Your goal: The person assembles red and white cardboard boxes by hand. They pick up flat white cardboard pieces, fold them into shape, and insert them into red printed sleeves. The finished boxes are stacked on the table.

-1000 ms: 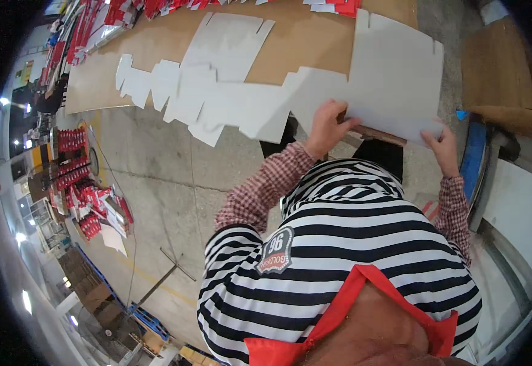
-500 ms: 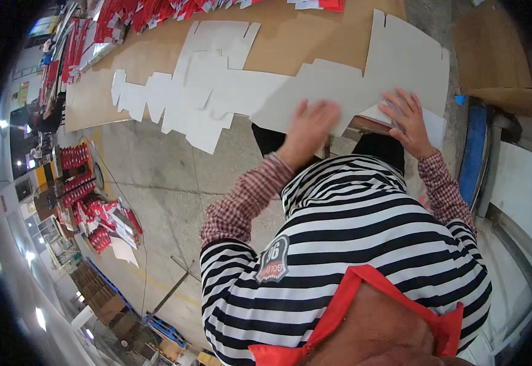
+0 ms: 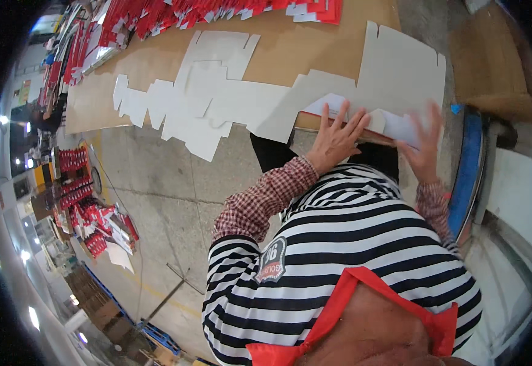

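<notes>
A large white die-cut card sheet (image 3: 400, 67) lies on the brown tabletop (image 3: 302, 46), its near edge creased up into white flaps (image 3: 398, 127). My left hand (image 3: 337, 140) rests flat at this folded edge, fingers stretched out and slightly apart. To the right, my right hand (image 3: 422, 149) is at the outer end of the flaps, its spread fingers smeared by motion. Several more white card blanks (image 3: 250, 100) overlap to the left, some jutting past the table's near edge. What lies under the flaps is hidden.
Bundles of red and white flat cartons (image 3: 217, 12) line the far side of the table. An open brown cardboard box (image 3: 491, 61) stands at the right, above a blue bar (image 3: 472, 177). Piled red cartons (image 3: 98, 226) sit on the floor at left.
My left hand has moved right and come down flat on the near edge. My right hand has shifted slightly nearer my body. The near edge now shows more raised white flaps.
</notes>
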{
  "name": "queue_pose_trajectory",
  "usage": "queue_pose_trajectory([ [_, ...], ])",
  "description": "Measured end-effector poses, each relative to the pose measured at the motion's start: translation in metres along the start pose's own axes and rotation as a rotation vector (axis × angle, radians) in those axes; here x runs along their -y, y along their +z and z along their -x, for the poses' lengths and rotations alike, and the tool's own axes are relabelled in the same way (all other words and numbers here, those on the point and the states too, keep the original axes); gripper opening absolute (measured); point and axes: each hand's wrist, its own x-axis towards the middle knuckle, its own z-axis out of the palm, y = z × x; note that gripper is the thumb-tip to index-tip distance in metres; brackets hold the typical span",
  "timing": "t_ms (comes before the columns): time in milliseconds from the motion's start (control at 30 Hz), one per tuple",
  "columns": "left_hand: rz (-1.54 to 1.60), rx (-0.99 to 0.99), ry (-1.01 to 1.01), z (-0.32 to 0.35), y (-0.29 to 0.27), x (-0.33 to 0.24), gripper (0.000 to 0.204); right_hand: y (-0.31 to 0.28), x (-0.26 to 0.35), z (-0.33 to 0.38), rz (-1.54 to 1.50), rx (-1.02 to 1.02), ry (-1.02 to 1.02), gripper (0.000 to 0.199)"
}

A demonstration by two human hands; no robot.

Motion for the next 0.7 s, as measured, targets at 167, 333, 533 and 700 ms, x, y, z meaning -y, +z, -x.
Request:
queue_pose_trajectory([
  [167,0.217,0.015,0.088,-0.026,-0.005,-0.018,0.114,0.027,-0.050,0.071,-0.708,-0.683,0.622,0.060],
  [333,0.403,0.064,0.308,-0.052,-0.015,-0.050,0.126,0.033,-0.039,0.028,-0.847,-0.525,0.533,0.053],
  [533,-0.074,0.182,-0.102,0.011,-0.009,0.008,0.095,0.042,-0.002,-0.057,0.212,0.561,-0.299,0.077],
  [700,0.046,0.387,-0.133,0.026,-0.068,0.086,0.026,0.032,-0.013,-0.048,-0.392,0.143,-0.087,0.065],
])
